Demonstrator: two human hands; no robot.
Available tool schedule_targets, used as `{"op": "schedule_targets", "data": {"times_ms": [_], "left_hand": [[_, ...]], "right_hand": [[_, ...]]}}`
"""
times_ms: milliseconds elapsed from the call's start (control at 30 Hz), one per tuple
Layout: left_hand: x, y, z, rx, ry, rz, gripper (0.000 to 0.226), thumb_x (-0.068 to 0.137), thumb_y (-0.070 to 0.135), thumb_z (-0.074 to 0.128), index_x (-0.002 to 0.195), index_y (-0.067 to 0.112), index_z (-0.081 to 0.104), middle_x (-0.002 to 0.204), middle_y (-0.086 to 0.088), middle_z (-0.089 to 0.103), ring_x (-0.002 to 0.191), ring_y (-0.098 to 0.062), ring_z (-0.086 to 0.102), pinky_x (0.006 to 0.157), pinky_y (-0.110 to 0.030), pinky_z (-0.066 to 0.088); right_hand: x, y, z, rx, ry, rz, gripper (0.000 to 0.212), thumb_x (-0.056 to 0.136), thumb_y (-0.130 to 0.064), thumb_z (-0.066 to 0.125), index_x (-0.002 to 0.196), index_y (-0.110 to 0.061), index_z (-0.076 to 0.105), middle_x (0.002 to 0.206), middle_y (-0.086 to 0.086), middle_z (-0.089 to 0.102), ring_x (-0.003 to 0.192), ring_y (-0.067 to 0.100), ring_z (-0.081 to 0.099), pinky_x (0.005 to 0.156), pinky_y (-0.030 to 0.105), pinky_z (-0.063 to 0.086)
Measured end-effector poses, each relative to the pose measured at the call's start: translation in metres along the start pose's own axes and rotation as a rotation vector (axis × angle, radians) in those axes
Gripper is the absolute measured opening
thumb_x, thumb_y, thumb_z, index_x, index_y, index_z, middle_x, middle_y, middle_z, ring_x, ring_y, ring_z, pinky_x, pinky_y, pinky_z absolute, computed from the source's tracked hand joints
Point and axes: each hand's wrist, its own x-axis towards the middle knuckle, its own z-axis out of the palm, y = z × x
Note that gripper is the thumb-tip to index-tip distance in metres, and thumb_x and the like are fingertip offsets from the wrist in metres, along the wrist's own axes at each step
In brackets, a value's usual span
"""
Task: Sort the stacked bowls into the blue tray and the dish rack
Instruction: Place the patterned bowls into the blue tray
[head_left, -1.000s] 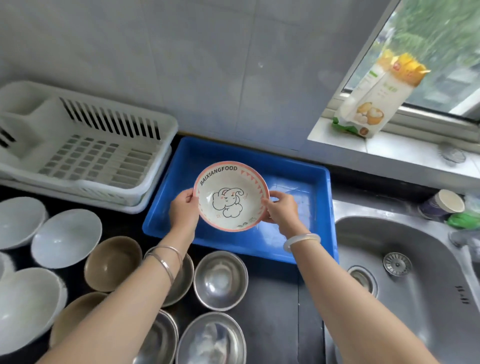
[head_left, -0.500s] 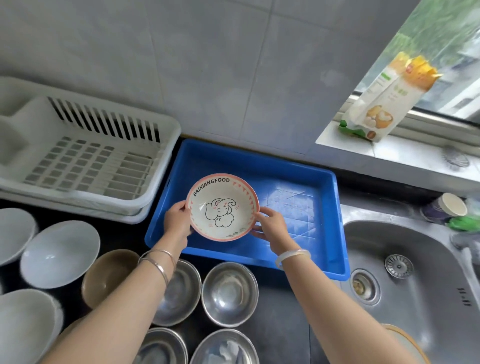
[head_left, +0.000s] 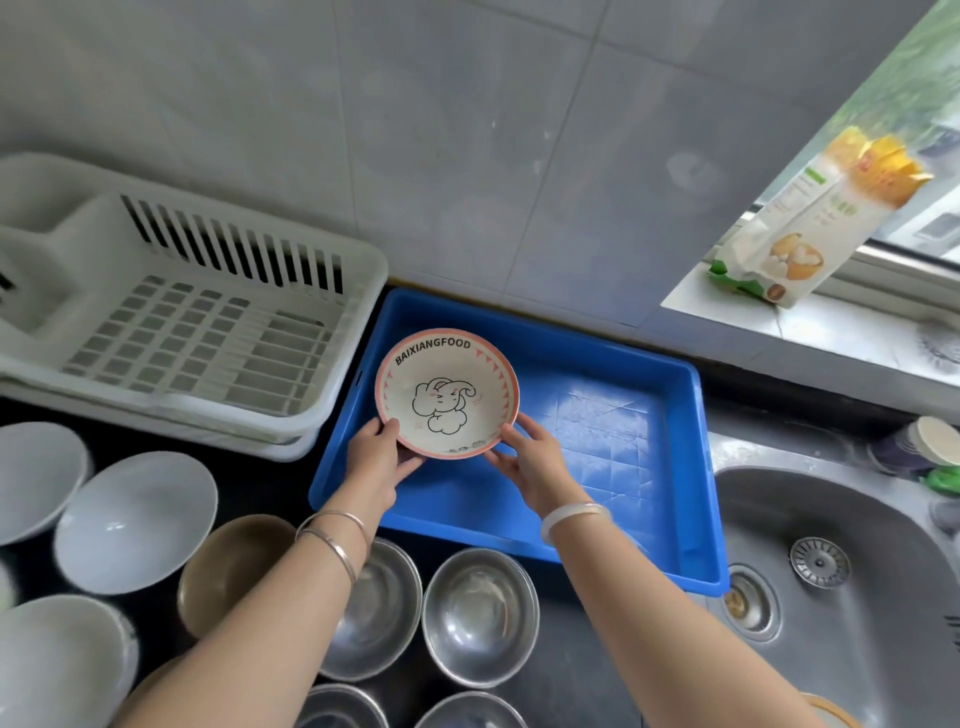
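As left grip (head_left: 376, 460) and right grip (head_left: 537, 460) clasp its near rim, the elephant bowl (head_left: 447, 395) faces up, lettering farthest, over the blue tray (head_left: 613, 457).

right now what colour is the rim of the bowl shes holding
Pink rim on the bowl, with a cream inside; the head view shows it.

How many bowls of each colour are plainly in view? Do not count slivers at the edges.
steel bowls: 4
white bowls: 3
brown bowl: 1
printed bowl: 1
total: 9
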Motion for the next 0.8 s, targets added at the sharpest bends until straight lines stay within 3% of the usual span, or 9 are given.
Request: {"op": "schedule_targets", "data": {"times_ms": [333, 600, 700, 800], "left_hand": [[0.010, 0.003, 0.009, -0.063, 0.016, 0.066, 0.032, 0.097, 0.012, 0.046, 0.127, 0.003, 0.053, 0.118, -0.014, 0.059, 0.111, -0.027, 0.058, 0.093, -0.033, 0.049], [0.008, 0.000, 0.011, 0.006, 0.038, 0.133, 0.027, 0.095, 0.007, 0.047, 0.120, 0.005, 0.058, 0.113, -0.011, 0.061, 0.103, -0.022, 0.059, 0.090, -0.029, 0.048], [0.002, -0.007, 0.012, 0.113, 0.033, 0.225, 0.030, 0.092, 0.001, 0.050, 0.119, 0.009, 0.060, 0.111, -0.004, 0.063, 0.090, -0.011, 0.060, 0.087, -0.025, 0.047], [-0.008, -0.013, 0.011, 0.208, 0.031, 0.293, 0.033, 0.091, 0.007, 0.054, 0.122, 0.017, 0.059, 0.106, 0.006, 0.062, 0.084, 0.000, 0.058, 0.084, -0.026, 0.046]], "right_hand": [[0.015, -0.006, 0.020, -0.008, 0.067, -0.027, 0.040, 0.097, -0.008, 0.050, 0.137, -0.012, 0.045, 0.119, 0.018, 0.062, 0.076, 0.027, 0.068, 0.067, 0.026, 0.061], [0.013, -0.006, 0.018, -0.021, 0.027, -0.033, 0.039, 0.096, -0.015, 0.053, 0.135, -0.012, 0.048, 0.127, 0.016, 0.062, 0.084, 0.028, 0.068, 0.081, 0.029, 0.059], [0.006, -0.005, 0.017, -0.109, -0.005, -0.026, 0.037, 0.097, -0.025, 0.049, 0.134, -0.019, 0.051, 0.127, 0.007, 0.062, 0.103, 0.028, 0.065, 0.083, 0.028, 0.055], [-0.001, -0.007, 0.015, -0.276, -0.006, -0.054, 0.036, 0.098, -0.029, 0.045, 0.133, -0.021, 0.052, 0.128, 0.004, 0.059, 0.104, 0.023, 0.062, 0.078, 0.026, 0.053]]}}
